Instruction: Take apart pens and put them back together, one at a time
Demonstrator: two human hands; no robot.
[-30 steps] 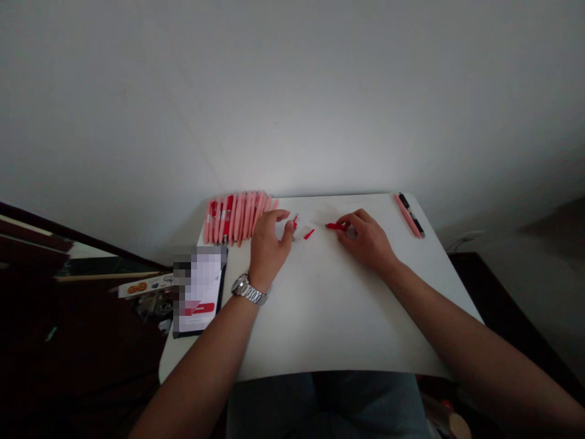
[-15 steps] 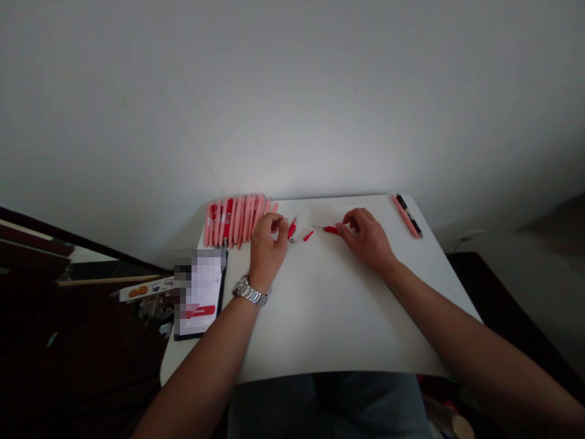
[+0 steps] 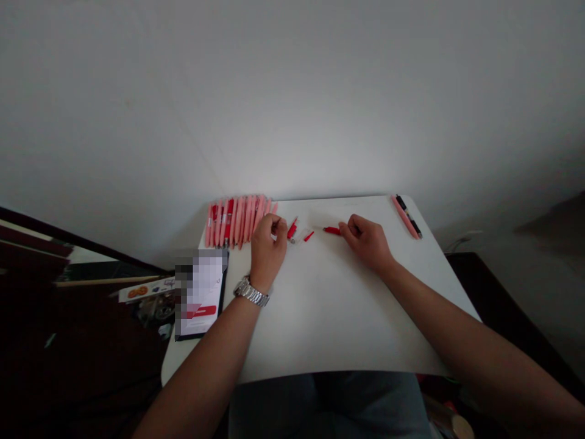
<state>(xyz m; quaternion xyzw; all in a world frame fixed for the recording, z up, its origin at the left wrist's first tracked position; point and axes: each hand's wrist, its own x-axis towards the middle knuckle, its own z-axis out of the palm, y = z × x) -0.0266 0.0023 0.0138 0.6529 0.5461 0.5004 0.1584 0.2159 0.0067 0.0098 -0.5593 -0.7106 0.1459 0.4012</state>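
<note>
My right hand [image 3: 365, 241] is closed, its thumb and forefinger at the end of a red pen piece [image 3: 331, 230] with a narrow dark tip pointing left. My left hand [image 3: 269, 241] has its fingers curled into a pinch; what lies between them, if anything, I cannot make out. Just right of the left hand are a red pen part [image 3: 292, 229] and a small red tip piece [image 3: 309, 236], with some clear pieces around them. Behind and left of that hand lies a row of several pink and red pens [image 3: 237, 221], partly hidden by it.
The white table [image 3: 320, 329] stands against a pale wall. A tablet or phone [image 3: 201, 299] with a lit, partly blurred screen lies at its left edge. At the back right are a pink pen [image 3: 404, 217] and a black pen [image 3: 410, 214], side by side.
My right hand has shifted slightly right, and its fingers are curled more tightly at the red pen piece. My left hand stays nearly in place.
</note>
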